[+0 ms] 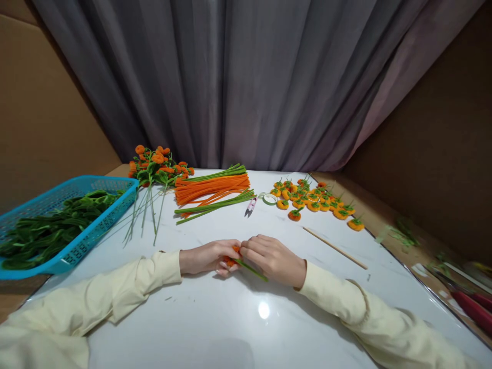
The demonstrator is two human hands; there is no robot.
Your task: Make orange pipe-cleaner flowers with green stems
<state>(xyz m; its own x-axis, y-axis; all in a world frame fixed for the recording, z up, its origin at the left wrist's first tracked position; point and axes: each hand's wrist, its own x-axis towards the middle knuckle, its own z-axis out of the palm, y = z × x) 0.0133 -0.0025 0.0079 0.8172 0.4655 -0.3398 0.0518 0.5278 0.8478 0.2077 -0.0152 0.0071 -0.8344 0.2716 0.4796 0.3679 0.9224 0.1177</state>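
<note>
Close together over the white table, both hands work on one small orange pipe-cleaner flower (230, 261). My left hand (211, 258) is closed around the orange head, its fingertips beneath and beside it. My right hand (271, 258) pinches at the flower's near side, where a green pipe cleaner (251, 270) sticks out toward the lower right. My right fingers partly hide the spot where green meets orange. Beyond the hands lie orange pipe cleaners (211, 188), green pipe cleaners (215, 206), small thread snips (250, 207) and a roll of pale green tape (269, 199).
A blue basket (130, 192) of green fuzzy leaves stands at the left. Behind it lies a bunch of orange flowers (157, 158) on stems. Several yellow-orange flower heads (313, 206) sit at the right, near a wooden stick (334, 247). Red-handled pliers (471, 310) lie beyond the table's right edge.
</note>
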